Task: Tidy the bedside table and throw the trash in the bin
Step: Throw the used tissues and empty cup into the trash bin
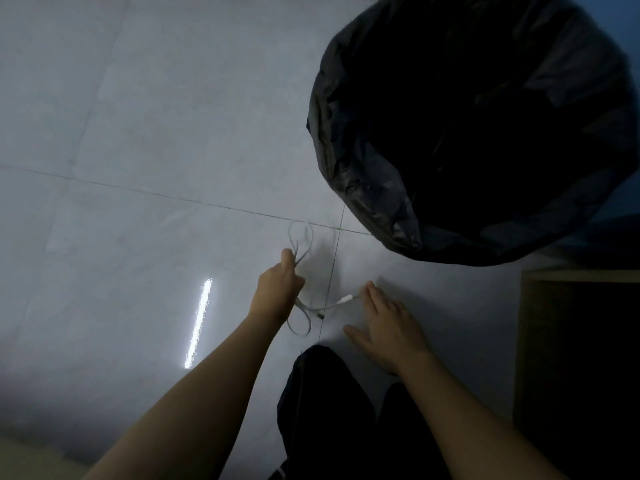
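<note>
My left hand [277, 285] is closed around a looped white cable [301, 237], held above the pale tiled floor. Loops stick out above and below the fist. One white plug end [343, 301] trails to the right, where the fingertips of my right hand [384, 323] touch it; the fingers are spread and I cannot tell if they pinch it. The bin [346, 161], lined with a black plastic bag, stands to the upper right, its mouth wide and dark inside. Both hands are left of and below the bin's rim.
A wooden piece of furniture [575, 341], dark inside, stands at the right edge just below the bin. My dark trouser leg [325, 410] is below the hands. Glossy grey floor tiles [138, 202] fill the left, with a bright light reflection.
</note>
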